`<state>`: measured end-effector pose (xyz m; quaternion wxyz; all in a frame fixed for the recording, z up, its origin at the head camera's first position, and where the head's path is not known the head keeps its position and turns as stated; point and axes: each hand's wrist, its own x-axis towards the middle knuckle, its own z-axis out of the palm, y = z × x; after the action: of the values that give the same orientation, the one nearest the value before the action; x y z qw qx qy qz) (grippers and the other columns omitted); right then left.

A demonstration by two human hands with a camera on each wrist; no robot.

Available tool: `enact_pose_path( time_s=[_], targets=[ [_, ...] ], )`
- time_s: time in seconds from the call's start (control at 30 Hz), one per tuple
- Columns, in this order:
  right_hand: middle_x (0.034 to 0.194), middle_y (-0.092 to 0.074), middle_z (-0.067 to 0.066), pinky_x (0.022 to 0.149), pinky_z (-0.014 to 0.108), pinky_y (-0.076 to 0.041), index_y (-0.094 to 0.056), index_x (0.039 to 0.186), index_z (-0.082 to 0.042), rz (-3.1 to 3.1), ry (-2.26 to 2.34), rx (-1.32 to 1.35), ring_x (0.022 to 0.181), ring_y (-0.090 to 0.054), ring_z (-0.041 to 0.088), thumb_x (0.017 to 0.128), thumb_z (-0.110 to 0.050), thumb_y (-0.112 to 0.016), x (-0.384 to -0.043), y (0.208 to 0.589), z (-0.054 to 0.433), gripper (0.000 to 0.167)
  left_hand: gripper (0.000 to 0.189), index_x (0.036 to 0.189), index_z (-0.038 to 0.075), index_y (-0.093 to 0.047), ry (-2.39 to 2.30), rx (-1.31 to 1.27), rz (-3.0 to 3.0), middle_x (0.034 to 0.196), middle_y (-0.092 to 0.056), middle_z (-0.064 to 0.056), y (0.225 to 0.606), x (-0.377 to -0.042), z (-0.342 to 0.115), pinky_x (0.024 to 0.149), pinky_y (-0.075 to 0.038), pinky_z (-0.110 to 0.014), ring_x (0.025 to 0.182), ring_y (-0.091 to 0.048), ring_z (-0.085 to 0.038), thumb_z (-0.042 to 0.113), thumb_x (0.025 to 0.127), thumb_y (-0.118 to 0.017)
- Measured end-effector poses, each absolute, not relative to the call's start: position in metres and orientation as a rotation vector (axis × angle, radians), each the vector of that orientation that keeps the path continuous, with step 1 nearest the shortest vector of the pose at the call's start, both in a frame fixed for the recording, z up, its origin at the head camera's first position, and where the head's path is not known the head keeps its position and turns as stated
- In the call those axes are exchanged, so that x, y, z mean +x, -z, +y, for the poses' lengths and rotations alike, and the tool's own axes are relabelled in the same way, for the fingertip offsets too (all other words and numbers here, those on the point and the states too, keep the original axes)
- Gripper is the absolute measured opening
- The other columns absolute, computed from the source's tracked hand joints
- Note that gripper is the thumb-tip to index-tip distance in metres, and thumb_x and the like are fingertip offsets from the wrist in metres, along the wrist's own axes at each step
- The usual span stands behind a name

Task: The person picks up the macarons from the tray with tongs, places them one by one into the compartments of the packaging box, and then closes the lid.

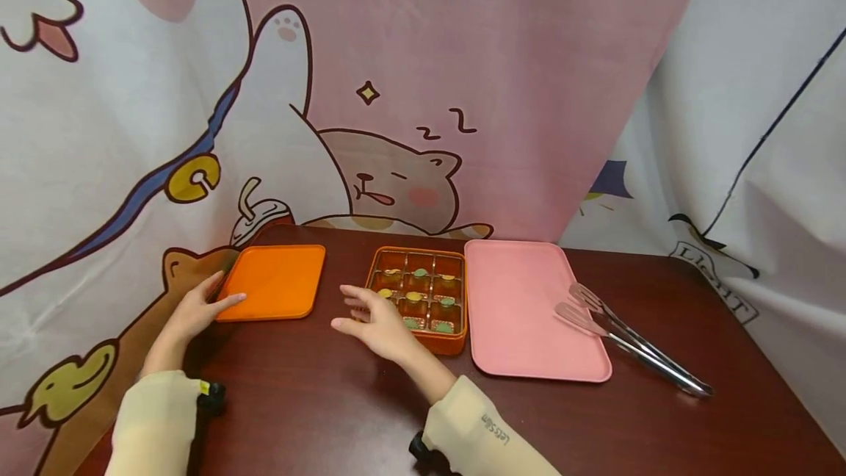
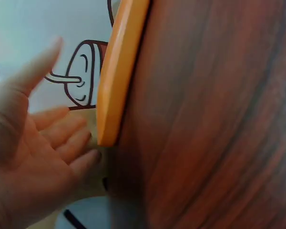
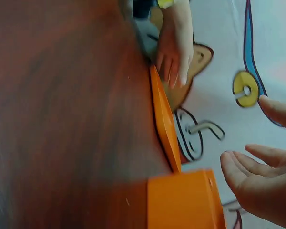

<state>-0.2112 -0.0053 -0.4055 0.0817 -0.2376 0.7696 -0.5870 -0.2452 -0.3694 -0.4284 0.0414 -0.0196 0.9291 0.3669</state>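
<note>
My left hand (image 1: 194, 308), fingers spread and straight, is at the near left corner of a flat orange lid (image 1: 274, 281). In the left wrist view the open palm (image 2: 38, 162) faces the lid's edge (image 2: 117, 81), with nothing held. My right hand (image 1: 380, 325) hovers at the left front of an orange box (image 1: 443, 344), thumb and fingers apart, and overlaps part of it. Divided compartments in the box hold several small pieces with yellow and green tops (image 1: 414, 297). The right wrist view shows that hand (image 3: 262, 176) holding nothing, above the box's side (image 3: 181, 200).
A pink tray (image 1: 522, 314) lies right beside the box. Metal tongs (image 1: 651, 358) rest with their tips over the tray's right edge and their handle on the dark wooden table (image 1: 317, 417). A printed curtain (image 1: 529, 94) hangs behind the table.
</note>
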Motion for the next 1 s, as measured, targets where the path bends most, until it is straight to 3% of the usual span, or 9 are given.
enact_pose_path(
  time_s=[0.13,0.33,0.43,0.57,0.67,1.0],
  targets=[
    [0.151,-0.050,0.011,0.111,0.040,-0.045,-0.047,0.148,-0.009,2.255,1.673,-0.689,0.136,-0.053,0.034,0.092,-0.022,-0.072,-0.205,0.414,-0.023,0.063,0.090,0.153,-0.014,-0.007,-1.105,-0.122,2.794,0.156,-0.012,-0.041,0.436,-0.245,-0.375,0.115,-0.018,-0.069,0.144,-0.015,-0.059,0.028,0.097,-0.064],
    [0.155,-0.043,0.015,0.112,0.042,-0.044,-0.039,0.152,-0.005,2.244,1.586,-0.648,0.139,-0.049,0.034,0.092,-0.025,-0.073,-0.205,0.428,-0.038,0.072,0.076,0.152,-0.012,-0.023,-1.030,-0.144,2.857,0.148,-0.034,-0.037,0.439,-0.248,-0.379,0.112,-0.022,-0.068,0.139,-0.024,-0.059,0.002,0.089,-0.065],
    [0.158,-0.038,0.017,0.114,0.044,-0.041,-0.033,0.154,-0.001,2.204,1.575,-0.608,0.141,-0.046,0.035,0.092,-0.025,-0.073,-0.207,0.433,-0.043,0.078,0.070,0.148,-0.011,-0.033,-0.975,-0.164,2.905,0.141,-0.047,-0.035,0.439,-0.248,-0.379,0.108,-0.030,-0.066,0.133,-0.037,-0.057,-0.001,0.087,-0.066],
    [0.159,-0.035,0.019,0.115,0.046,-0.040,-0.026,0.156,0.002,2.166,1.564,-0.514,0.142,-0.045,0.036,0.091,-0.025,-0.073,-0.208,0.440,-0.047,0.084,0.061,0.142,-0.013,-0.043,-0.949,-0.169,2.933,0.134,-0.054,-0.034,0.437,-0.246,-0.376,0.101,-0.043,-0.061,0.120,-0.055,-0.050,-0.005,0.086,-0.065],
    [0.160,-0.034,0.020,0.115,0.047,-0.039,-0.025,0.156,0.003,2.147,1.571,-0.458,0.142,-0.045,0.037,0.091,-0.024,-0.074,-0.209,0.444,-0.049,0.086,0.056,0.140,-0.014,-0.045,-0.959,-0.158,2.925,0.135,-0.054,-0.034,0.435,-0.244,-0.373,0.097,-0.048,-0.058,0.114,-0.061,-0.047,-0.005,0.088,-0.063],
    [0.159,-0.034,0.023,0.116,0.044,-0.038,-0.025,0.155,0.006,2.088,1.687,-0.494,0.147,-0.038,0.034,0.090,-0.016,-0.074,-0.205,0.444,-0.056,0.084,0.048,0.136,-0.008,-0.055,-0.987,-0.205,2.943,0.128,-0.062,-0.029,0.436,-0.237,-0.367,0.092,-0.048,-0.055,0.115,-0.057,-0.050,0.006,0.090,-0.064]
  ],
)
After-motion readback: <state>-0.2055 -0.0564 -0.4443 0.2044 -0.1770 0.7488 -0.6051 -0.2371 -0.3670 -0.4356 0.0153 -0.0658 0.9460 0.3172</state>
